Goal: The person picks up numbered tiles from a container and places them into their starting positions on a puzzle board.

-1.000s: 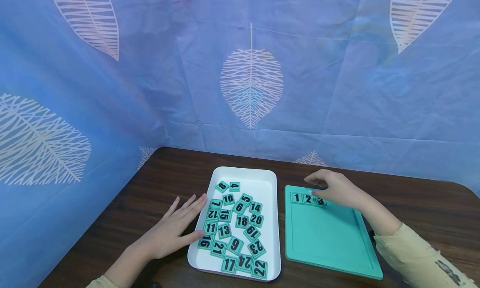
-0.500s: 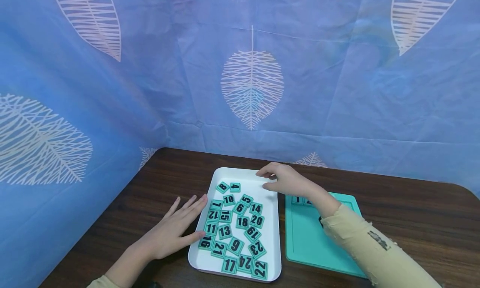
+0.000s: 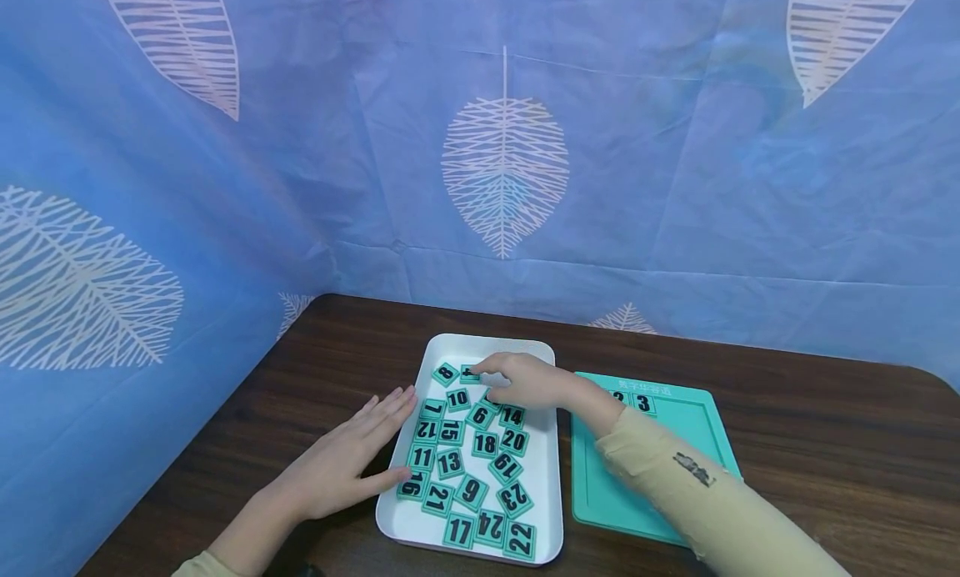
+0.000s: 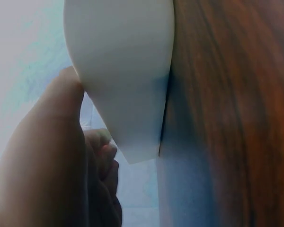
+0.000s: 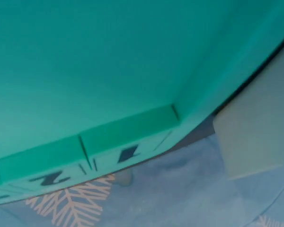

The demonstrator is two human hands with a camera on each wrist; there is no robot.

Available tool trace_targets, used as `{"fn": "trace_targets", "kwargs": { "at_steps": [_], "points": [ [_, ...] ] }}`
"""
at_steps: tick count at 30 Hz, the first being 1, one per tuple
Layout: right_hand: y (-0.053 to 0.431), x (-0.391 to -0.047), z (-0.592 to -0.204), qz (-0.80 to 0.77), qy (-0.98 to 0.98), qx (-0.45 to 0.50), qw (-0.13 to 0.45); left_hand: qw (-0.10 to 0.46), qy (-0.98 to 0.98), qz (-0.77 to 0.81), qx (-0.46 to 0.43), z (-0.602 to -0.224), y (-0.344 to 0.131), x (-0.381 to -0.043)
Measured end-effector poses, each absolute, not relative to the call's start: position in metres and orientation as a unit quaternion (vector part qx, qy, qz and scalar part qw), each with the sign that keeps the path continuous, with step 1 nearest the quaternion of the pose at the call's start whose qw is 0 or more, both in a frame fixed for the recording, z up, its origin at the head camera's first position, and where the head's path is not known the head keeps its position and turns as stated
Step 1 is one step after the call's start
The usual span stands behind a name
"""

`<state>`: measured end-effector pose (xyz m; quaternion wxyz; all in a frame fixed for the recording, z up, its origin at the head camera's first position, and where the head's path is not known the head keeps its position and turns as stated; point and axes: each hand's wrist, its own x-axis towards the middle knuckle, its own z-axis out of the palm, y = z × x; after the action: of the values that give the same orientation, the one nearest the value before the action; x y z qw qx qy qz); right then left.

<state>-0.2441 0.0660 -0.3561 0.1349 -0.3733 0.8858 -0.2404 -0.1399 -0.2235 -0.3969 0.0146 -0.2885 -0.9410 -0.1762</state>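
A white tray (image 3: 543, 477) holds several loose green number tiles. My right hand (image 3: 531, 381) reaches over its far end, index fingertip at the tile marked 4 (image 3: 469, 378). Its thumb lies apart from that finger, over the partly covered 5 tile (image 3: 489, 400). My left hand (image 3: 345, 456) lies with fingers spread along the tray's left rim, the thumb by the 16 tile (image 3: 412, 486). In the left wrist view, this hand's thumb meets the rim of the tray (image 4: 123, 71). On the green board (image 3: 606, 481), tiles 2 (image 3: 618, 396) and 3 (image 3: 643, 404) show in the top row.
Tile 1 (image 5: 128, 155) sits in the board's corner in the right wrist view, hidden by the arm in the head view. The right sleeve (image 3: 690, 477) crosses the board. A dark wood table (image 3: 840, 444) carries everything, with a blue leaf-patterned cloth (image 3: 645, 185) behind.
My right hand has moved left from above the 3 tile on the board, across to the tray, and down to the 4 tile. The left hand stays at the tray's rim.
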Motion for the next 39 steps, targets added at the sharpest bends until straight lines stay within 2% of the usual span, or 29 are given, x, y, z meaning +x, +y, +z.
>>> {"fn": "trace_targets", "kwargs": {
  "at_steps": [8, 23, 39],
  "points": [
    [0.065, -0.246, -0.361, -0.234, 0.892, -0.36, 0.142, 0.007, -0.943, -0.161, -0.291, -0.397, -0.224, -0.139],
    [0.059, -0.248, -0.367, -0.217, 0.909, -0.352, 0.04, 0.01, -0.939, -0.18, -0.293, -0.4, -0.224, -0.139],
    [0.057, -0.249, -0.368, -0.182, 0.922, -0.34, 0.032, 0.002, -0.942, -0.186, -0.28, -0.399, -0.224, -0.138]
  ]
}}
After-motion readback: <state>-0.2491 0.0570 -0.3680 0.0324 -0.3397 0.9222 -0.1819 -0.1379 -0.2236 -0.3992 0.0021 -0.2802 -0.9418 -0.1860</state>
